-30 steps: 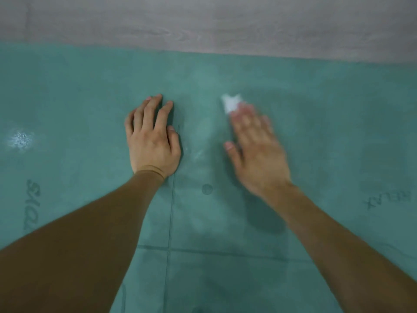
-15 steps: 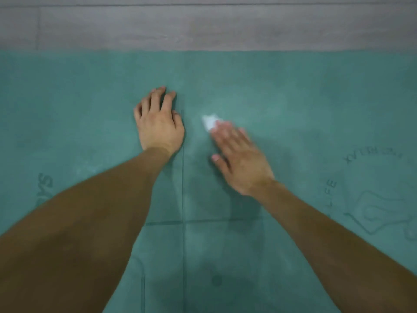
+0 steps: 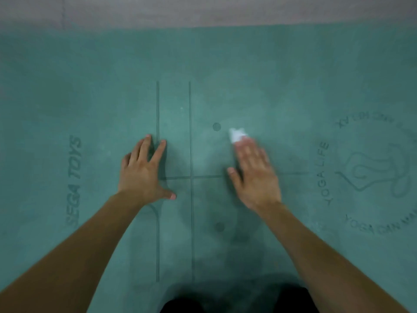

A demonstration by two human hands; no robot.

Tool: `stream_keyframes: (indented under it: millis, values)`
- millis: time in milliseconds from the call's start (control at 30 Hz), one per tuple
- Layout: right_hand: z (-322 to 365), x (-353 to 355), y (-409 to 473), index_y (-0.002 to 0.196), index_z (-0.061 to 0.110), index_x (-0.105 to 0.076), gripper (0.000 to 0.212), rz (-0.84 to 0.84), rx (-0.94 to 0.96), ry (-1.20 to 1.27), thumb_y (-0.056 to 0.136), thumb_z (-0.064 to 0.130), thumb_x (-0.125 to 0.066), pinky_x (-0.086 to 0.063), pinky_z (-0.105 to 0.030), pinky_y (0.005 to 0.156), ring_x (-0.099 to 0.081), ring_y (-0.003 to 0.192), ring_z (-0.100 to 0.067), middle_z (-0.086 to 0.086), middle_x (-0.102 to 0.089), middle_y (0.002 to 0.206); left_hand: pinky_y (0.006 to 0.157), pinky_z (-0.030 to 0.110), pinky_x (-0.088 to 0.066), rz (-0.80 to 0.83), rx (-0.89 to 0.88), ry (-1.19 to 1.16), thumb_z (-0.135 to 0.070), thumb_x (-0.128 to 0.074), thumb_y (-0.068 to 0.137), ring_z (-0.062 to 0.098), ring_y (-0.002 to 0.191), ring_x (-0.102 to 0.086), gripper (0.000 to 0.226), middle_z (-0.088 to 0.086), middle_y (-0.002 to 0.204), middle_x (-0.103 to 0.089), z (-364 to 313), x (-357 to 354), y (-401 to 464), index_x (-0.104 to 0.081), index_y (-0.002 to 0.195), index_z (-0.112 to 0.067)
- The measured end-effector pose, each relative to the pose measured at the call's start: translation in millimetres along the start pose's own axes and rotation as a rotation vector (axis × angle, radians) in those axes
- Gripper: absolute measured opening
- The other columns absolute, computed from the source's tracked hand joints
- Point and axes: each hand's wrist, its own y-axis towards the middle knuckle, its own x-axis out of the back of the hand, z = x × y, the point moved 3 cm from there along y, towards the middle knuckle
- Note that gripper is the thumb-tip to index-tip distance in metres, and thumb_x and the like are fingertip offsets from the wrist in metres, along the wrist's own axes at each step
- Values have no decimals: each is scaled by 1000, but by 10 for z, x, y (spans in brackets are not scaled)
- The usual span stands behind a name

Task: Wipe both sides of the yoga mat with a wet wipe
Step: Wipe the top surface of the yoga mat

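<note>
A teal yoga mat (image 3: 282, 86) lies flat across nearly the whole view, printed with dark alignment lines, dots and lettering. My left hand (image 3: 144, 170) rests flat on the mat with fingers spread, left of the centre lines. My right hand (image 3: 253, 172) is blurred with motion and presses a white wet wipe (image 3: 237, 134) onto the mat with straight fingers. Only the wipe's front end shows beyond the fingertips; the remainder is hidden under the hand.
A strip of grey wood-look floor (image 3: 225, 10) runs along the mat's far edge. Dark clothing (image 3: 237, 301) shows at the bottom middle, at the mat's near side. A round printed logo (image 3: 372, 175) sits at the right.
The view has shifted so both hands sit lower in it. My right hand with the wipe has slid across the mat to the right of the centre lines. My left hand's fingers have spread.
</note>
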Motion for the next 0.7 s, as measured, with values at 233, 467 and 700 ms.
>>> stream_keyframes:
  millis: [233,467,700]
  values:
    - [1215,-301,-85,167,5,-6,81,13,-9,166,109,57,-28,-5,-44,132,14,161,-22,-11,7,175,128,52,-24,-51,63,4,-73,-96,41,26,163,-4,162,3,177,5,-31,-49,35,0,168,-38]
    - [53,-125,-277,168,14,-12,69,-7,93,4,112,51,-29,-15,-47,130,3,162,-17,-4,-4,176,128,52,-21,-36,69,-4,-74,-96,35,25,163,-3,167,2,177,5,-71,0,13,-1,168,-39]
    - [910,-321,-385,166,3,-5,79,-29,-80,190,110,54,-29,-9,-48,132,12,162,-26,-14,6,175,127,53,-25,-46,74,4,-72,-98,32,26,163,-6,168,2,177,1,-93,13,10,-4,168,-39]
